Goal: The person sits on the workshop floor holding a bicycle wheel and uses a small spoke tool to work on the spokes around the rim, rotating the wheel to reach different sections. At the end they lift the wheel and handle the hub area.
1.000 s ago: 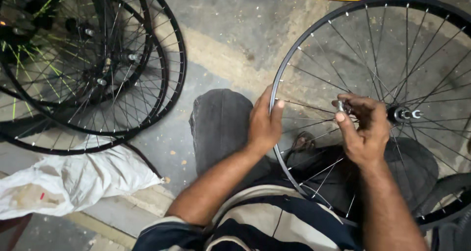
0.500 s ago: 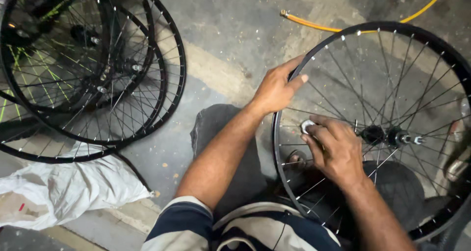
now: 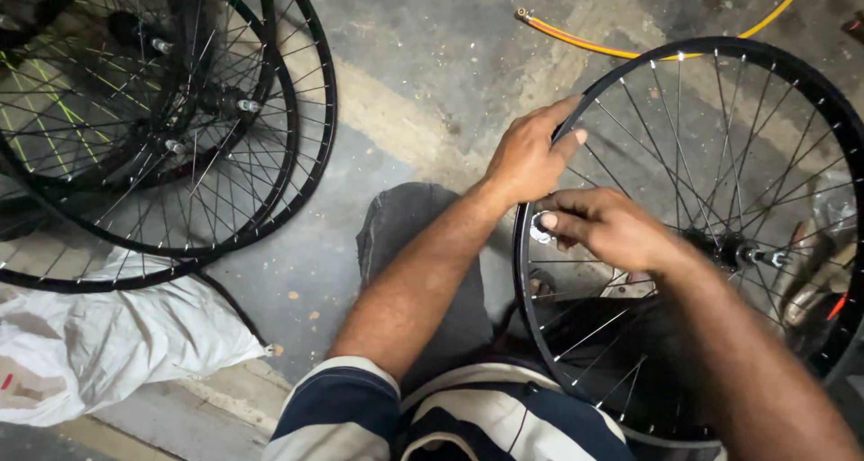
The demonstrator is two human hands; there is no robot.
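Note:
A black bicycle wheel (image 3: 720,51) with thin steel spokes stands upright across my lap, its hub (image 3: 733,249) at the right. My left hand (image 3: 526,159) grips the rim at its upper left, fingers curled over the edge. My right hand (image 3: 607,227) reaches through the spokes and pinches a small round silver tool (image 3: 540,227) against a spoke close to the rim's left side. My grey-trousered knee (image 3: 405,236) lies under my left forearm.
Several more black spoked wheels (image 3: 162,128) lie stacked on the concrete floor at the upper left. A crumpled white plastic bag (image 3: 99,344) sits at the lower left. A yellow hose (image 3: 630,47) runs across the floor beyond the wheel.
My right hand has moved from near the hub out to the rim's left side with the silver tool. My left hand has slid up the rim. The view has shifted a little.

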